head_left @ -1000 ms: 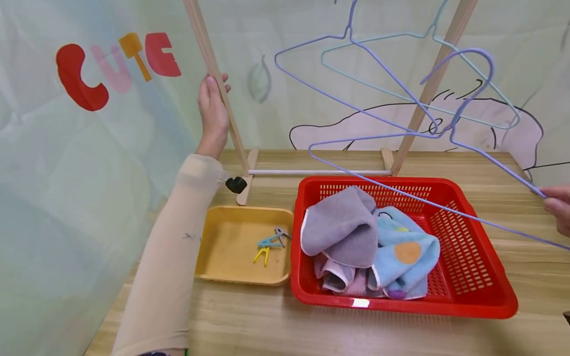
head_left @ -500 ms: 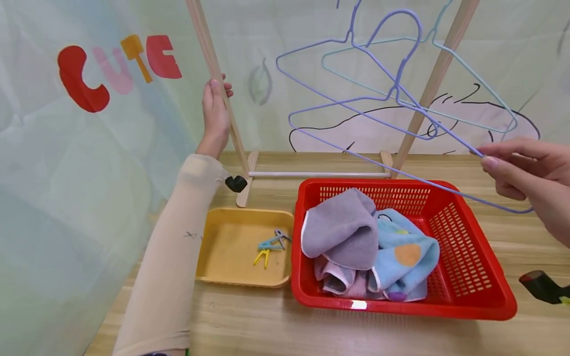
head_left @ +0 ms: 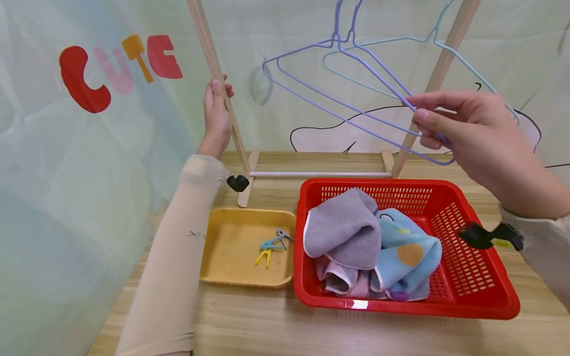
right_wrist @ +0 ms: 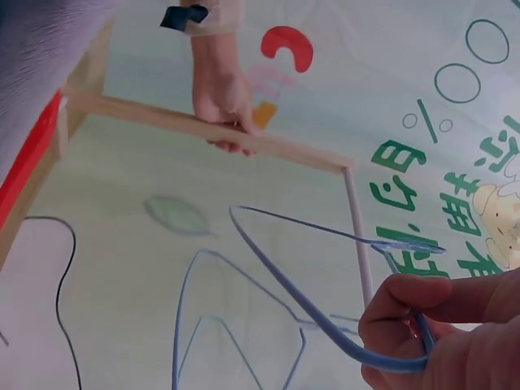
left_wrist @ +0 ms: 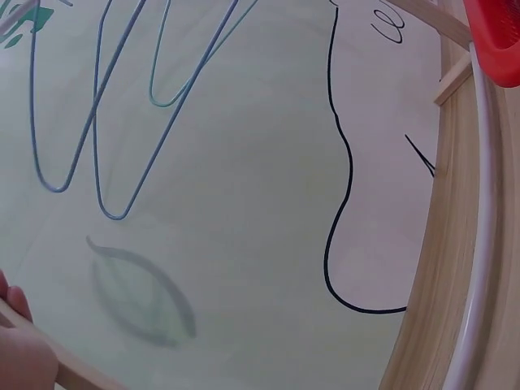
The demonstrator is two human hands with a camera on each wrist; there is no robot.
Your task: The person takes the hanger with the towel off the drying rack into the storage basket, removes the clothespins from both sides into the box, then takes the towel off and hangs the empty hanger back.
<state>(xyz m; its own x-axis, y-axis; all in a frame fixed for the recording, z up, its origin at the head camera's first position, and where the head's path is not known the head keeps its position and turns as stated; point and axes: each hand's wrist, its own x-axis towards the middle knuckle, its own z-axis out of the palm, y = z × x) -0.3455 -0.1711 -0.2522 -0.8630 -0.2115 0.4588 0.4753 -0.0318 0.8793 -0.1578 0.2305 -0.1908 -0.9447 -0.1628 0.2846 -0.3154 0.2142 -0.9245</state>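
My left hand (head_left: 217,113) grips the left wooden post (head_left: 206,39) of a rack, thumb on the near side and fingertips showing beyond it. With thumb and fingers, my right hand (head_left: 472,123) pinches the sloping arm of a purple-blue clothes hanger (head_left: 337,20). That hanger is upright, its hook running out of the top of the head view. Just behind it hangs a second purple-blue hanger (head_left: 354,20), and a teal hanger (head_left: 438,22) is farther right. In the right wrist view the held hanger (right_wrist: 390,362) passes through the curled fingers.
A red basket (head_left: 450,310) holds a grey towel (head_left: 343,230) and a blue patterned towel (head_left: 407,252). Left of it, a yellow tray (head_left: 231,247) contains several clothespins (head_left: 271,244). A white bar (head_left: 320,174) joins the rack's feet behind them.
From the right edge, my right hand has carried the hanger left and upward until it overlaps the hanging purple-blue one. My left hand has stayed on the post.
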